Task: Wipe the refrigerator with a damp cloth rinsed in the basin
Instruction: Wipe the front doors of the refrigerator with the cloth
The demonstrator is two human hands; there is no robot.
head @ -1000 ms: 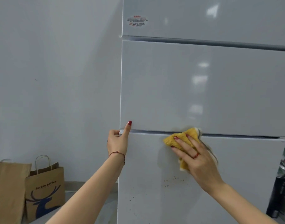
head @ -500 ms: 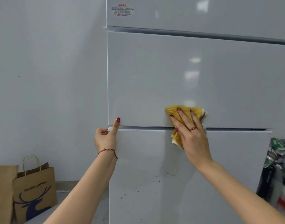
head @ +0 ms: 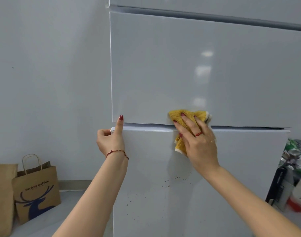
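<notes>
A person stands facing a tall, glossy white refrigerator (head: 197,74) with stacked doors, seen from a camera worn on the head. Only the two bare forearms and hands show.

The right hand (head: 200,142) lies flat against the refrigerator front, fingers straight and spread, pressing a crumpled yellow terry cloth with a pale edge (head: 185,118) onto the surface. The cloth sits across the horizontal gap between the middle door and the lower door; its top part lies on the bottom edge of the middle door and a corner hangs down onto the lower door, under the palm. A red ring is on one finger of this hand.

The left hand (head: 111,140) is at the top left corner of the lower door. Its index finger points straight up, the tip touching the bottom edge of the middle door, while the thumb and remaining fingers curl round the door's corner, a narrow hold. A thin red string bracelet (head: 117,153) circles that wrist.

Small dark brown specks (head: 172,181) dot the lower door beneath the right hand.

To the left, a brown paper carrier bag printed with a blue deer head (head: 36,190) stands on the floor against a plain pale wall (head: 52,82). At the right edge, blurred drink cans (head: 296,154) are piled beside the refrigerator.
</notes>
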